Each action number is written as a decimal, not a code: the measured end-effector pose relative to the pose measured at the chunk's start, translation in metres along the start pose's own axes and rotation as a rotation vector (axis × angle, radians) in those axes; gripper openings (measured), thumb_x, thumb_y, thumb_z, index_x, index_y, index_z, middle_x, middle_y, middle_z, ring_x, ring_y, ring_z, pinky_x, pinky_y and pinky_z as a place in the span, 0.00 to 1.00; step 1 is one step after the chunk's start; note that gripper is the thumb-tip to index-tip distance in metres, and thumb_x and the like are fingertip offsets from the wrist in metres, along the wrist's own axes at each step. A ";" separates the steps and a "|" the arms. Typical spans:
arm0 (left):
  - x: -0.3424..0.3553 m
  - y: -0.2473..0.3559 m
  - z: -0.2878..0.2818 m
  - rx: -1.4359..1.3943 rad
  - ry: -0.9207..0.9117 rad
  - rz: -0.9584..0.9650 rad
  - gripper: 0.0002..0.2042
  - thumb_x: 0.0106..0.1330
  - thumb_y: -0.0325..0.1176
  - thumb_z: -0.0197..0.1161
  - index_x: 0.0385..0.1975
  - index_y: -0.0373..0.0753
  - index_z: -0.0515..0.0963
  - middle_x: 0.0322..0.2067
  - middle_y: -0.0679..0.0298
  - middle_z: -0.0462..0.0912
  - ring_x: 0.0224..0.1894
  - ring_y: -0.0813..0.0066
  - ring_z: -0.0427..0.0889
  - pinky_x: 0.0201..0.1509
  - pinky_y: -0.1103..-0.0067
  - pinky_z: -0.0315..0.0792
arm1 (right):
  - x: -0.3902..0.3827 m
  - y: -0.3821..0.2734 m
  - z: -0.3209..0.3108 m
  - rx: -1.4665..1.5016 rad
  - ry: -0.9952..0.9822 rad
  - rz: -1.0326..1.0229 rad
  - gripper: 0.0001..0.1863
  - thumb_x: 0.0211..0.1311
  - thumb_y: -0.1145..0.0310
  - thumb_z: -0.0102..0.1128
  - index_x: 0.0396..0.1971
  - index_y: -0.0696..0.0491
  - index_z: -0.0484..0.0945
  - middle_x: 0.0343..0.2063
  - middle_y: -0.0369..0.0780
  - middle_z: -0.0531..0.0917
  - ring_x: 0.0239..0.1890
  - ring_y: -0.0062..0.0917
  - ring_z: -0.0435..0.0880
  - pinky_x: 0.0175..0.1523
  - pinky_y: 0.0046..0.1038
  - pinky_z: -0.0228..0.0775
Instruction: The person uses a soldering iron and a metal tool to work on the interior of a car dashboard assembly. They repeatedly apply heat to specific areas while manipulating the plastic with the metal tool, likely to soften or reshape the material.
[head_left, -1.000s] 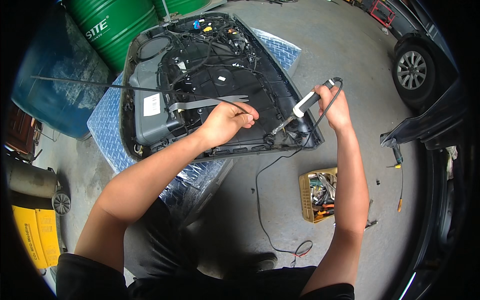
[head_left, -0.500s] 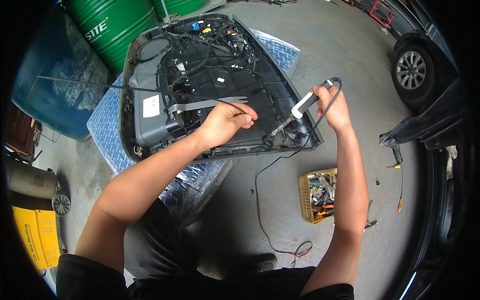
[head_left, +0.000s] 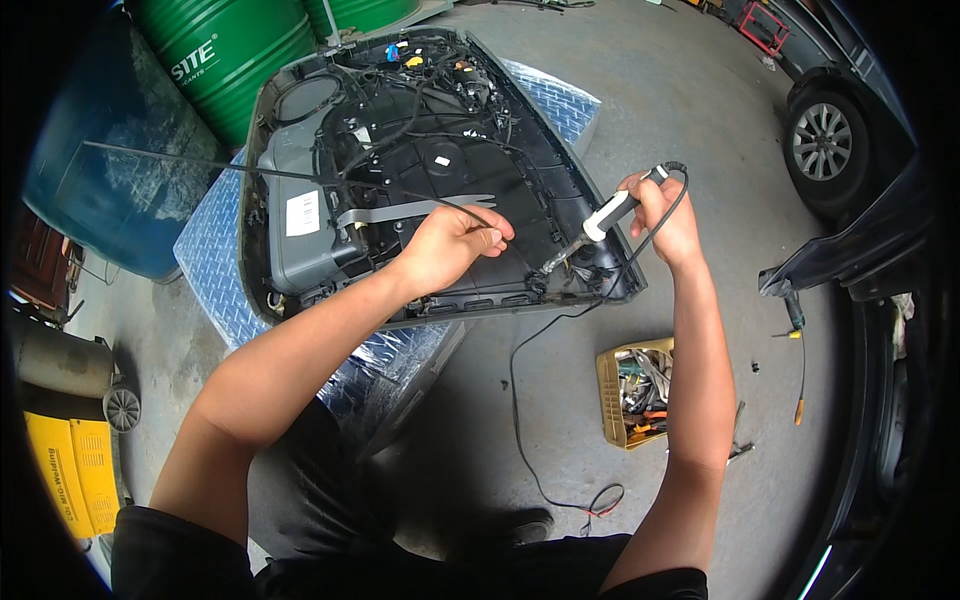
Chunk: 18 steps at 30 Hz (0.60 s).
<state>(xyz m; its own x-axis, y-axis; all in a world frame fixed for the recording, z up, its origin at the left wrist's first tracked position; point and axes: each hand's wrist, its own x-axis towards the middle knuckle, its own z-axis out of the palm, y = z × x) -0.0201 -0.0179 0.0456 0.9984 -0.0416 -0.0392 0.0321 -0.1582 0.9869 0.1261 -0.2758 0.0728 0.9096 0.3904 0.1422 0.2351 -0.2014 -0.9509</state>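
A black car door trim panel [head_left: 540,235] lies with its inner side up, wiring and clips showing. In my right hand [head_left: 668,222] is a soldering iron [head_left: 608,214] with a white and black handle, its metal tip down at the panel's near right corner. Whether the tip touches the plastic I cannot tell. My left hand [head_left: 450,245] pinches a long thin black rod [head_left: 225,165] between thumb and fingers, over the panel's middle; the rod stretches far out to the left. Beside that hand, a grey forked flat trim tool [head_left: 400,212] rests on the panel.
Under the panel is a support wrapped in blue patterned sheet [head_left: 205,245]. A yellow tool basket [head_left: 612,400] stands on the floor near my right forearm, and the iron's cord [head_left: 517,400] trails there. Green drums [head_left: 235,70] stand behind; a car wheel [head_left: 825,140] is at right.
The rod's far left end has risen slightly. My right hand and the iron's handle have dipped a little, while the tip stays at the same corner.
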 end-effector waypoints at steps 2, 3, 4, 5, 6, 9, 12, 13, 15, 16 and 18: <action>0.000 0.000 0.000 -0.005 0.004 0.004 0.08 0.69 0.24 0.54 0.40 0.30 0.79 0.38 0.61 0.82 0.41 0.77 0.81 0.50 0.80 0.75 | -0.001 -0.001 0.001 0.008 -0.005 0.003 0.15 0.57 0.66 0.50 0.29 0.64 0.78 0.17 0.35 0.72 0.13 0.14 0.63 0.17 0.21 0.65; 0.000 -0.001 0.000 -0.007 0.005 0.007 0.08 0.69 0.23 0.54 0.40 0.30 0.79 0.38 0.61 0.82 0.41 0.77 0.81 0.50 0.80 0.75 | -0.002 -0.003 0.002 0.013 -0.002 0.002 0.15 0.57 0.66 0.50 0.29 0.64 0.78 0.17 0.35 0.72 0.14 0.14 0.63 0.17 0.21 0.65; 0.000 -0.001 -0.001 -0.008 0.005 0.007 0.07 0.69 0.23 0.54 0.40 0.30 0.79 0.38 0.61 0.82 0.41 0.77 0.81 0.50 0.80 0.75 | -0.003 -0.003 0.002 0.018 0.001 0.002 0.15 0.57 0.66 0.50 0.29 0.64 0.78 0.18 0.35 0.72 0.14 0.14 0.63 0.17 0.21 0.65; 0.000 -0.001 -0.001 -0.008 0.005 0.008 0.07 0.69 0.23 0.54 0.40 0.30 0.79 0.38 0.61 0.82 0.41 0.77 0.81 0.50 0.80 0.75 | -0.002 -0.003 0.002 0.018 0.004 0.003 0.15 0.57 0.65 0.50 0.29 0.64 0.78 0.18 0.36 0.73 0.14 0.14 0.63 0.17 0.21 0.65; 0.001 -0.001 -0.001 -0.010 0.004 0.009 0.07 0.69 0.23 0.54 0.40 0.30 0.79 0.38 0.61 0.82 0.41 0.77 0.81 0.50 0.80 0.75 | -0.002 -0.002 0.002 0.017 0.008 0.005 0.15 0.58 0.65 0.50 0.29 0.64 0.78 0.19 0.36 0.73 0.14 0.14 0.63 0.17 0.21 0.65; 0.001 -0.001 -0.001 -0.001 0.007 0.010 0.08 0.69 0.23 0.54 0.40 0.30 0.79 0.38 0.61 0.82 0.41 0.77 0.81 0.50 0.80 0.75 | -0.001 0.000 0.000 0.009 0.002 0.008 0.15 0.58 0.65 0.50 0.29 0.63 0.78 0.20 0.37 0.74 0.14 0.14 0.64 0.17 0.21 0.65; 0.002 -0.002 -0.001 -0.012 0.007 0.002 0.08 0.69 0.24 0.54 0.41 0.30 0.79 0.38 0.61 0.82 0.41 0.77 0.81 0.50 0.80 0.75 | -0.002 0.001 0.000 0.017 -0.003 0.003 0.15 0.58 0.65 0.50 0.29 0.63 0.78 0.22 0.38 0.76 0.14 0.15 0.64 0.17 0.21 0.65; 0.002 -0.002 -0.001 -0.012 0.008 0.003 0.08 0.69 0.24 0.54 0.41 0.30 0.79 0.38 0.61 0.82 0.41 0.77 0.81 0.50 0.80 0.75 | -0.002 0.000 0.000 0.024 -0.003 0.000 0.15 0.58 0.65 0.50 0.29 0.63 0.78 0.22 0.39 0.76 0.14 0.15 0.65 0.17 0.21 0.65; 0.002 -0.002 -0.001 -0.013 0.011 0.006 0.08 0.69 0.24 0.55 0.41 0.30 0.79 0.38 0.61 0.82 0.41 0.78 0.81 0.50 0.80 0.75 | -0.003 -0.001 0.000 0.020 -0.009 -0.008 0.15 0.58 0.65 0.50 0.29 0.63 0.78 0.22 0.39 0.76 0.14 0.15 0.65 0.18 0.21 0.65; 0.002 -0.002 -0.001 -0.011 0.010 0.007 0.08 0.69 0.24 0.55 0.41 0.30 0.79 0.38 0.61 0.82 0.41 0.78 0.81 0.50 0.80 0.75 | -0.003 -0.002 0.000 0.018 -0.012 -0.012 0.15 0.58 0.65 0.50 0.29 0.63 0.78 0.23 0.39 0.77 0.14 0.15 0.65 0.18 0.21 0.65; 0.002 -0.002 -0.001 -0.006 0.011 0.009 0.08 0.69 0.24 0.55 0.41 0.30 0.79 0.38 0.61 0.82 0.41 0.78 0.81 0.50 0.81 0.75 | -0.004 -0.003 0.001 0.027 -0.018 -0.012 0.15 0.58 0.65 0.50 0.29 0.63 0.78 0.23 0.39 0.77 0.15 0.15 0.66 0.18 0.21 0.65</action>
<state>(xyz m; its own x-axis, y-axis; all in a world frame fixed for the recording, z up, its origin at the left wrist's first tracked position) -0.0178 -0.0168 0.0432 0.9991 -0.0323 -0.0281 0.0229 -0.1516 0.9882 0.1216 -0.2754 0.0749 0.9003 0.4091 0.1487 0.2365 -0.1727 -0.9562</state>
